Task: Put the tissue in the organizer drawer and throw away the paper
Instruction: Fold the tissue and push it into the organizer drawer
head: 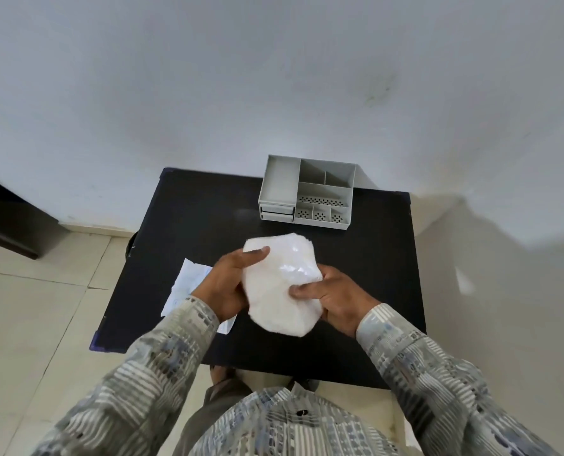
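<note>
A white pack of tissue (279, 284) in clear wrapping is held above the middle of the black table (372, 258). My left hand (231, 284) grips its left side with the thumb on top. My right hand (334, 297) grips its right side, thumb across the front. A grey organizer (307, 192) with open top compartments and two small drawers at its lower left stands at the far side of the table, drawers shut. A creased white paper (188, 287) lies flat on the table's left part, partly hidden under my left forearm.
The table stands against a white wall (274, 77) on a tiled floor (37, 307). A dark round object (131, 245) shows beyond the table's left edge. Dark furniture (7, 218) stands at the far left.
</note>
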Demonstrator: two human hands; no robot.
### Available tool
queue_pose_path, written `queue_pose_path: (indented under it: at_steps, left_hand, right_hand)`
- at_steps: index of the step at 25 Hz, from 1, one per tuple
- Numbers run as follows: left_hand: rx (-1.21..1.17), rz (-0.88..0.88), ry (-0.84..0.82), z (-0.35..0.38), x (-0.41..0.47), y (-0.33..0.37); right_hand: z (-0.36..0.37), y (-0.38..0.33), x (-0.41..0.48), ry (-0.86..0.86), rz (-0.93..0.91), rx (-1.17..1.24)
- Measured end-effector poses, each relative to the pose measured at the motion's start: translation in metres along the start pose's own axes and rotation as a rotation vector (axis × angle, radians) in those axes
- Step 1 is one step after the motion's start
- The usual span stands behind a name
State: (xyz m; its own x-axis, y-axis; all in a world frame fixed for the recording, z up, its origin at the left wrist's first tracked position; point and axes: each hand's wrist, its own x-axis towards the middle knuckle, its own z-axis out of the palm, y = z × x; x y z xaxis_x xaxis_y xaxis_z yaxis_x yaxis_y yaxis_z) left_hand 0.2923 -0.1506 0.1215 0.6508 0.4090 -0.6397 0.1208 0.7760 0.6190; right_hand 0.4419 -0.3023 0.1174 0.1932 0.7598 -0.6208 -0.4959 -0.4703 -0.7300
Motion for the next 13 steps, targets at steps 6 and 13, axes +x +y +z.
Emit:
queue_pose_path:
  at_steps: [6,13]
  left_hand:
    - [-0.152,0.202,0.277,-0.003,0.017,0.017]
    - [0.218,-0.053,0.162,-0.009,0.005,-0.036]
  right_hand:
    - [-0.005,0.017,-0.001,0.083,-0.012,0.046]
    - [0.012,0.012,0.034,0.169,-0.083,0.044]
